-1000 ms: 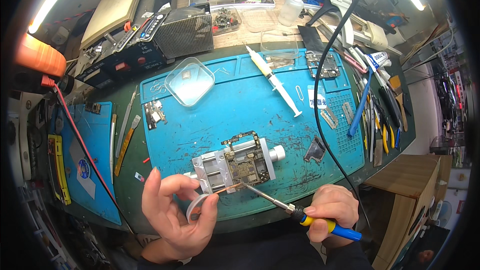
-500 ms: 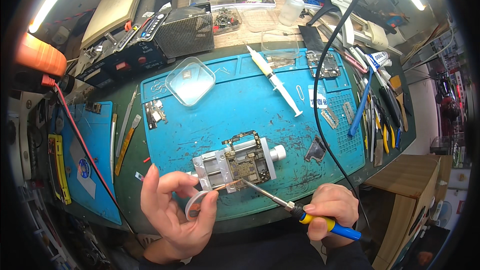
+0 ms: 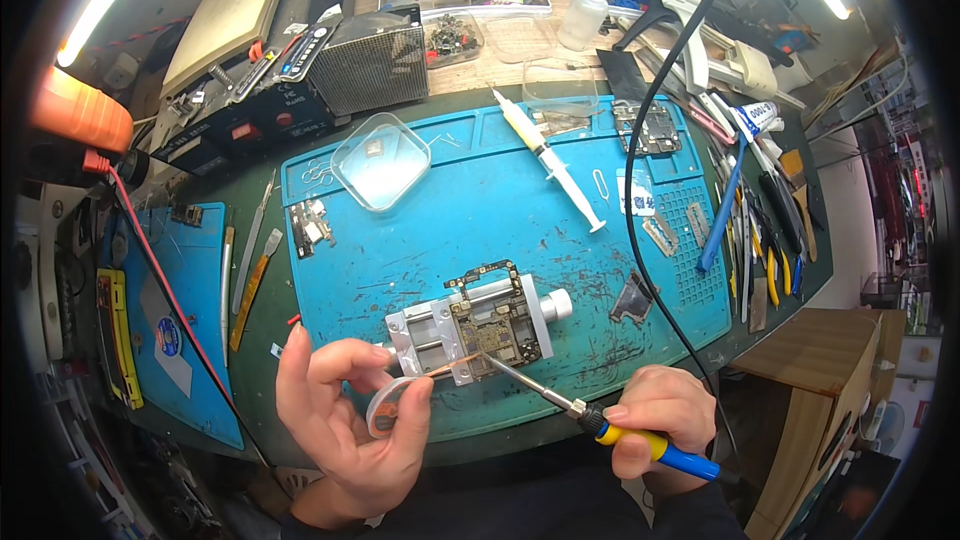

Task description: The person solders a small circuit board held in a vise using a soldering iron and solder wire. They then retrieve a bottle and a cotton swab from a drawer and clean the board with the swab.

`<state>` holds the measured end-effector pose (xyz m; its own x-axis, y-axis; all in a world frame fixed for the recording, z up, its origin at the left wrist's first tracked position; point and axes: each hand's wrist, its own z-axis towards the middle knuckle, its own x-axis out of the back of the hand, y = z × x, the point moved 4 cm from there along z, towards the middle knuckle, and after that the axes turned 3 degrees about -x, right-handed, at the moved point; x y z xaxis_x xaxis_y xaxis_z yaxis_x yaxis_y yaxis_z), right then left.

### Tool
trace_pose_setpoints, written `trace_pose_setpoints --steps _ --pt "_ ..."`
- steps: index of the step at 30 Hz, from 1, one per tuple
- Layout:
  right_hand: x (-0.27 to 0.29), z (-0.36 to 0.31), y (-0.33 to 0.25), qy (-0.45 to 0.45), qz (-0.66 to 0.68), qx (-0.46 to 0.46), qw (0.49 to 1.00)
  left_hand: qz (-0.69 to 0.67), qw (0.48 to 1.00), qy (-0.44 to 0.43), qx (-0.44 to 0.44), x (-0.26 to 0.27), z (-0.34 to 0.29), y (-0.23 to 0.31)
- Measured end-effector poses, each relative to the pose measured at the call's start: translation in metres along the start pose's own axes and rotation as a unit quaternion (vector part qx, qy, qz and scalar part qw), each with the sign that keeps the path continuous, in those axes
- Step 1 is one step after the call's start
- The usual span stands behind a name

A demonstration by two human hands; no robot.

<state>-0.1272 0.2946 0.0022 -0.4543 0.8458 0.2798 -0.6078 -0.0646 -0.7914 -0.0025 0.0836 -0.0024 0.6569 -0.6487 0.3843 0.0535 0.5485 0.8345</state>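
A small circuit board [image 3: 497, 335] sits clamped in a metal board holder [image 3: 412, 342] on the blue mat. My left hand [image 3: 352, 430] pinches a round spool of desoldering braid [image 3: 386, 406] between thumb and fingers, its index finger raised. The copper-coloured braid runs from the spool to the board's lower left part. In my right hand [image 3: 664, 422] is a soldering iron [image 3: 632, 438] with a blue and yellow handle, its metal shaft slanting up left. The iron's tip meets the board close to the braid's end; whether they touch I cannot tell.
Behind the holder lie a clear plastic box [image 3: 381, 162] and a syringe [image 3: 550, 162]. A black cable [image 3: 640, 230] hangs across the right side. Pliers and tweezers [image 3: 770, 230] crowd the right edge. A red lead [image 3: 165, 285] crosses the left side.
The iron's tip and the braid's end have shifted slightly left and up on the board. My left hand with the spool has moved a little left. The board and holder stay put.
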Motion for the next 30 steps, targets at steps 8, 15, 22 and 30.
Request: trace_pose_setpoints --steps 8,15,22,30 --pt "0.006 -0.006 0.002 0.031 0.037 -0.004 0.999 -0.007 0.999 0.033 0.001 0.003 -0.003 -0.003" --pt "0.010 -0.017 0.004 0.086 0.050 -0.013 0.995 -0.034 0.999 0.028 -0.009 0.005 -0.003 -0.001" --pt "0.015 -0.023 0.008 0.043 0.032 -0.038 0.998 0.058 0.996 -0.025 -0.059 0.004 0.012 0.012" --pt "0.018 -0.021 0.008 0.096 0.056 -0.001 0.994 0.079 0.994 -0.064 -0.037 0.007 0.019 0.027"
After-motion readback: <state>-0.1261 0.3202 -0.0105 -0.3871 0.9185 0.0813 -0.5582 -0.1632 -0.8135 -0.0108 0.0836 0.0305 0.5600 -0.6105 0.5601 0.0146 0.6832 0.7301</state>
